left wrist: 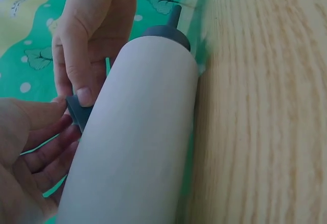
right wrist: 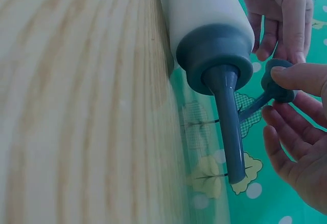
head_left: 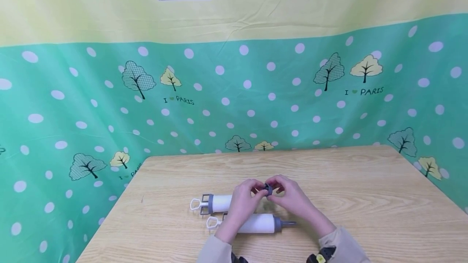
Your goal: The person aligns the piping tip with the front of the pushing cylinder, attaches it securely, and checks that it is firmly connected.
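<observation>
Head view: grey cap (head_left: 268,189) is pinched between left hand (head_left: 243,202) and right hand (head_left: 290,198) above two syringes; it is best kept square to the tube (head_left: 222,203).

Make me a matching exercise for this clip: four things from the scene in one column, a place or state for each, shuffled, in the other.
Things:
1. Near syringe
2. Far syringe
3. Grey cap
4. Table

Places or states:
a. Pinched between the fingertips of the left hand and the right hand
b. Lies on the wood with its grey nozzle pointing right
c. Light wood grain, in front of a green dotted cloth
d. Lies behind the hands, its front end hidden by the left hand

Pairs: 1-b, 2-d, 3-a, 4-c
</observation>
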Demonstrator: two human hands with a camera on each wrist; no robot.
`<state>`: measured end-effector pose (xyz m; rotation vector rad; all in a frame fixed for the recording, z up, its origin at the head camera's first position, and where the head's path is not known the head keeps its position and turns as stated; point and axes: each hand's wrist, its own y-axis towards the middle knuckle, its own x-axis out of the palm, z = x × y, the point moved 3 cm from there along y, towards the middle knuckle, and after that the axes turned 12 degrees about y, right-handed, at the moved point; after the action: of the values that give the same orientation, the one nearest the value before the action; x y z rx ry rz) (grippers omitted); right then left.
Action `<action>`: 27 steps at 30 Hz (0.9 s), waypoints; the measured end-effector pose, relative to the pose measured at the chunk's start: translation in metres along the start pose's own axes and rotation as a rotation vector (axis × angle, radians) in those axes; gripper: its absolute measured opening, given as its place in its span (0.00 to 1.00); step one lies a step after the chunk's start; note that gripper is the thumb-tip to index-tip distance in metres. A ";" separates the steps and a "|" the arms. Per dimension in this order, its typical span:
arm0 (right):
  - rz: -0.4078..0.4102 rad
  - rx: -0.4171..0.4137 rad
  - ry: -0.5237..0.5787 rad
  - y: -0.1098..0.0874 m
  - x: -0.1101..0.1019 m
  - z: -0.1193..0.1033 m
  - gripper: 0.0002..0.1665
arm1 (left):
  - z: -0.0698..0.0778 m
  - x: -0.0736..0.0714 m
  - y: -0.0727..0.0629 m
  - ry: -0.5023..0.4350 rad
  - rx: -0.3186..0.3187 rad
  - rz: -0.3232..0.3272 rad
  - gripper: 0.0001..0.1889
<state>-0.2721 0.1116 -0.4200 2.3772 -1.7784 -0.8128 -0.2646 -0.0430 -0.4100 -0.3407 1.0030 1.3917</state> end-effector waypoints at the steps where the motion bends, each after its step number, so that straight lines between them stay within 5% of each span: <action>1: 0.002 0.008 -0.001 0.000 0.000 0.000 0.19 | -0.001 -0.001 0.000 0.005 -0.004 -0.007 0.08; 16: -0.051 0.108 -0.026 0.000 0.001 0.006 0.20 | -0.031 -0.021 -0.004 0.238 -0.004 -0.179 0.11; 27: -0.072 0.140 -0.043 0.001 0.003 0.006 0.20 | -0.041 -0.025 -0.008 0.419 0.053 -0.324 0.22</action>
<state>-0.2750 0.1107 -0.4260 2.5433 -1.8332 -0.7780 -0.2700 -0.0904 -0.4174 -0.7425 1.2580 1.0169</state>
